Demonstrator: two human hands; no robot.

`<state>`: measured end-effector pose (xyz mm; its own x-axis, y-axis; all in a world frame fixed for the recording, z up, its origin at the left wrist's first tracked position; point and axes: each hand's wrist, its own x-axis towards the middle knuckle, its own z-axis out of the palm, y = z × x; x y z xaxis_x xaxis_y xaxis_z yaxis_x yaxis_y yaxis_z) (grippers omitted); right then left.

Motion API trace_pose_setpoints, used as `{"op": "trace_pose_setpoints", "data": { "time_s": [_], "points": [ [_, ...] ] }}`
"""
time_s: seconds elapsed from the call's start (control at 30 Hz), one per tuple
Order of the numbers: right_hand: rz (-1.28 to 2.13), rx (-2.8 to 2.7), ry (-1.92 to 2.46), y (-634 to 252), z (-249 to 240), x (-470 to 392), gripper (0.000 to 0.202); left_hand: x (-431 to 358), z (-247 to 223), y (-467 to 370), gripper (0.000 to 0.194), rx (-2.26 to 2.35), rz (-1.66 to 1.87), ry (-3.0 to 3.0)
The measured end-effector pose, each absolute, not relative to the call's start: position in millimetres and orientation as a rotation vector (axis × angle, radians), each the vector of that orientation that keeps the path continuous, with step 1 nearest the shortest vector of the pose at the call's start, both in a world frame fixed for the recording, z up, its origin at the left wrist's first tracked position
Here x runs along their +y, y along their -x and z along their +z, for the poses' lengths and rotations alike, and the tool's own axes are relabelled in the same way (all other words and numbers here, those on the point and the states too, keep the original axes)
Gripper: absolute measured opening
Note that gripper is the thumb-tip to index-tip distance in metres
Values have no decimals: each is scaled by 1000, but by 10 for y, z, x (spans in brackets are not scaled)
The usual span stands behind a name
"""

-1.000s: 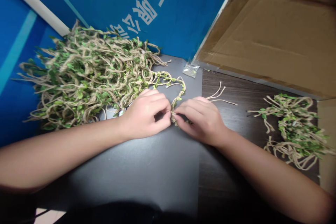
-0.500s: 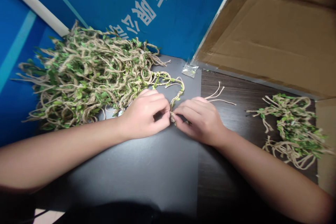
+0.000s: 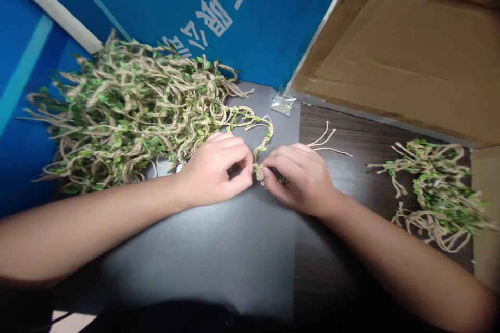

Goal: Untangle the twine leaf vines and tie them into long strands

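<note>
A braided twine garland with small green leaves (image 3: 266, 138) runs from the big heap down between my hands. My left hand (image 3: 224, 169) pinches it with thumb and forefinger on the left side. On the right, my right hand (image 3: 299, 177) is closed on the same garland, its fingertips a short gap from the left ones. A small braided bit shows between the two pinches. Loose twine ends (image 3: 328, 140) stick out beyond my right hand. What lies under my right palm is mostly hidden.
A large heap of leafy twine garlands (image 3: 144, 109) lies at the left against a blue printed panel (image 3: 273, 21). A smaller pile of garlands (image 3: 441, 192) is at the right. Behind it stands a cardboard box (image 3: 406, 57). A small clear plastic bag (image 3: 283, 104) lies near the panel.
My right fingertips have shifted slightly to the right, away from the left ones, and more of the braid shows between them. My left hand stays nearly still.
</note>
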<state>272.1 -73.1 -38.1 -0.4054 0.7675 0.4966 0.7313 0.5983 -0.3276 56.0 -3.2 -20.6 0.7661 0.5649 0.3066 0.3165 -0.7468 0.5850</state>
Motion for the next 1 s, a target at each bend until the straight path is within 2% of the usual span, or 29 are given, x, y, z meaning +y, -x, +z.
{"op": "trace_pose_setpoints", "data": {
  "time_s": [1.0],
  "points": [
    [129,-2192,1173,-2726,-385,-717,5,-30,-199,-563,15,653,646,-2415]
  ]
}}
